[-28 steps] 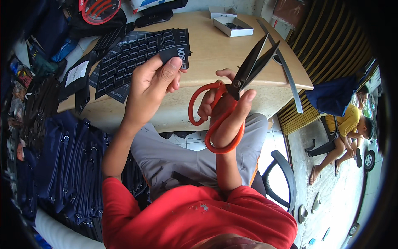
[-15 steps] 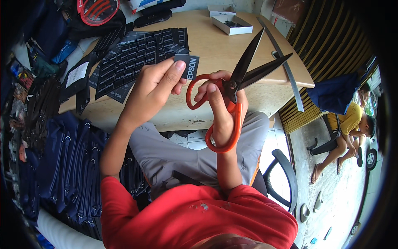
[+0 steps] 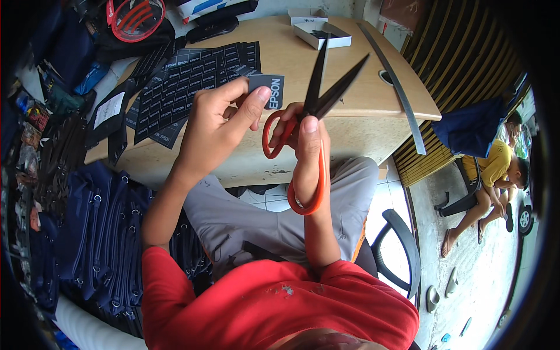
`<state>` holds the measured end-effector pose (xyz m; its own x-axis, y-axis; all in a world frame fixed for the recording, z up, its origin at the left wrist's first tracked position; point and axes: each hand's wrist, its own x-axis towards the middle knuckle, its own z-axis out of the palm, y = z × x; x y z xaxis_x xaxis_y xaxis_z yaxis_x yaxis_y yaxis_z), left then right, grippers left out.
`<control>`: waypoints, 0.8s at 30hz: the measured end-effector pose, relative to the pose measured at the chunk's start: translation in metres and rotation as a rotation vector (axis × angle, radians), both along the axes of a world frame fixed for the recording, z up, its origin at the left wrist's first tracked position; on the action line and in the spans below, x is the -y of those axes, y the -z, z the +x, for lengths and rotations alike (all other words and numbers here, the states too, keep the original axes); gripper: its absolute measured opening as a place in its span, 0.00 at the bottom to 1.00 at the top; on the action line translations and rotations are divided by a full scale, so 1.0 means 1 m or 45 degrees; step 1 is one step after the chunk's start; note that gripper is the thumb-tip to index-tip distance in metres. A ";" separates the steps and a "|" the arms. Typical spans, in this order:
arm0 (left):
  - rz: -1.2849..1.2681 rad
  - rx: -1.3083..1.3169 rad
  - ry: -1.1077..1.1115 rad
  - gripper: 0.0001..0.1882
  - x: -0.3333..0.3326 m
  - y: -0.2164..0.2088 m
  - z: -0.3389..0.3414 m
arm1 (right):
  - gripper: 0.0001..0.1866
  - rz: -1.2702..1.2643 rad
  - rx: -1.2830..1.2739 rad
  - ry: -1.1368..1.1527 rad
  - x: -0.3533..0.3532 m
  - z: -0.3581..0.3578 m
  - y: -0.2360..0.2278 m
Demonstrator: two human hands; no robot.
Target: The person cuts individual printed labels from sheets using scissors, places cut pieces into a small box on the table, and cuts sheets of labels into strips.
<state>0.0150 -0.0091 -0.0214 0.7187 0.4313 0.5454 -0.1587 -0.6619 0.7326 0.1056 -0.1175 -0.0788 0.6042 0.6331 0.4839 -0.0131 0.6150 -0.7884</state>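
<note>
Head view: the left hand [image 3: 219, 125] sits just left of centre in the upper half of the frame, thumb and forefinger pinched on a small dark label [image 3: 269, 92] that sticks out to the right of the fingertips. The right hand [image 3: 303, 151] is just beside it, at centre, closed through the orange handles of a pair of scissors [image 3: 318, 102]; one loop rings the thumb side, the longer loop hangs down past the wrist. The two hands are close together, almost touching at the handles.

The scissors' long axis runs from the orange loops at centre up towards the top of the frame, leaning a little right. The black blades are spread in a narrow V, their tips over the far edge of the table [image 3: 373, 96]. The label lies immediately left of the blades, near their pivot, not yet between them as far as can be told. The left hand alone carries it, so it is the nearer one.

On the table in the upper left lies a dark sheet of labels [image 3: 186, 87]. A small white box [image 3: 321, 32] stands at the top, and a long metal ruler [image 3: 396, 87] runs down the right side.
</note>
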 end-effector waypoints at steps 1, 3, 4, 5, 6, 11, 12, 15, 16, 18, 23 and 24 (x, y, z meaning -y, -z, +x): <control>-0.080 0.057 -0.016 0.14 0.004 -0.002 0.002 | 0.23 -0.053 0.082 0.002 -0.001 0.002 0.003; -0.075 0.109 -0.052 0.14 0.008 -0.003 0.007 | 0.27 -0.114 0.113 -0.048 -0.005 0.001 0.009; -0.075 0.161 -0.087 0.13 0.009 -0.004 0.008 | 0.27 -0.140 0.112 -0.091 -0.006 0.001 0.012; -0.071 0.164 -0.088 0.13 0.006 -0.003 0.008 | 0.27 -0.167 0.113 -0.134 -0.006 -0.001 0.013; 0.110 0.171 -0.159 0.12 0.000 0.000 0.009 | 0.27 -0.163 0.115 -0.135 -0.007 -0.003 0.012; 0.323 0.243 -0.268 0.10 0.000 0.001 0.016 | 0.22 -0.235 0.326 -0.004 -0.007 -0.003 0.013; 0.308 0.257 -0.253 0.10 0.000 0.002 0.017 | 0.22 -0.235 0.325 -0.002 -0.006 -0.004 0.011; 0.249 0.263 -0.216 0.09 0.003 0.001 0.017 | 0.20 -0.270 0.361 0.022 -0.003 -0.005 0.006; 0.207 0.256 -0.193 0.09 0.004 0.001 0.017 | 0.20 -0.281 0.347 0.010 -0.003 -0.005 0.006; 0.166 0.232 -0.140 0.08 -0.001 0.001 0.016 | 0.20 -0.294 0.336 -0.003 -0.001 -0.005 0.004; 0.041 0.181 -0.041 0.07 0.000 -0.004 0.012 | 0.20 -0.268 0.266 -0.037 0.001 -0.004 0.004; 0.003 0.153 -0.040 0.07 0.002 -0.007 0.010 | 0.20 -0.270 0.266 -0.037 0.001 -0.004 0.003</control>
